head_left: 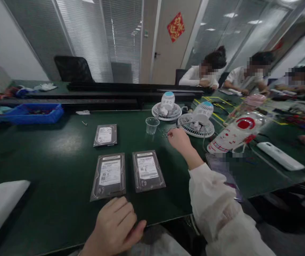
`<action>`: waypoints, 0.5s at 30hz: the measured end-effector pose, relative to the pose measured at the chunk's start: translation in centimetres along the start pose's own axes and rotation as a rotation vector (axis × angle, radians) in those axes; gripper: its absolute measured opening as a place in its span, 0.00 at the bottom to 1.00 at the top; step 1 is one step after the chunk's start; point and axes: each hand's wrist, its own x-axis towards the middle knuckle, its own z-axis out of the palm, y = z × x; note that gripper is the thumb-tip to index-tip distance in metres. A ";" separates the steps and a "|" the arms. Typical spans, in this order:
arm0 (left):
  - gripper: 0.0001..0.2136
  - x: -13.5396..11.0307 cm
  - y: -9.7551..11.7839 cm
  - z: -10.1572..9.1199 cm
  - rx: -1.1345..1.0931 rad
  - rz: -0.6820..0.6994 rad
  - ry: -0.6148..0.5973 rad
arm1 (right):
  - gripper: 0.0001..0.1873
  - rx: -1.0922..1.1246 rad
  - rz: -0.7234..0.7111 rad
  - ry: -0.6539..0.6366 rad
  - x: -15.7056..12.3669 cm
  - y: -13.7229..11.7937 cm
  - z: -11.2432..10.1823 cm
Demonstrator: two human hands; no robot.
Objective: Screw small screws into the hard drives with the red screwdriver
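My right hand (179,140) reaches over the table, its fingers pinched together at a scatter of tiny metal pieces (163,132) that look like screws. Whatever is between those fingertips is too small to make out. A clear plastic cup (152,126) stands just left of the pieces. Near the front edge, my left hand (116,224) rests with its fingers curled and thumb apart, and nothing shows in it. Just beyond it lie two hard drives, one on the left (109,176) and one on the right (148,170). A third hard drive (105,135) lies farther back.
Two white fans, one (167,106) behind the other (197,121), lie face down. A patterned bottle (232,133) and a white device (280,155) are on the right. A blue tray (33,113) sits back left, near a lone screw (84,123). Several people sit back right.
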 end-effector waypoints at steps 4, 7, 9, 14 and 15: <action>0.13 0.2 -0.1 0.0 -0.001 -0.009 0.010 | 0.20 -0.022 0.017 -0.003 0.4 -0.2 0.7; 0.13 0.5 -0.2 0.0 -0.005 -0.037 -0.005 | 0.21 -0.046 0.014 0.010 0.3 -0.7 1.2; 0.12 0.7 -0.3 0.1 -0.008 -0.073 -0.021 | 0.22 -0.062 0.005 0.021 0.2 -1.1 1.5; 0.09 0.9 -0.4 0.1 -0.040 -0.093 -0.031 | 0.21 -0.097 -0.004 0.043 0.3 -1.7 2.0; 0.09 0.8 -0.4 0.1 -0.046 -0.091 -0.032 | 0.21 -0.101 -0.005 0.047 0.3 -1.7 2.1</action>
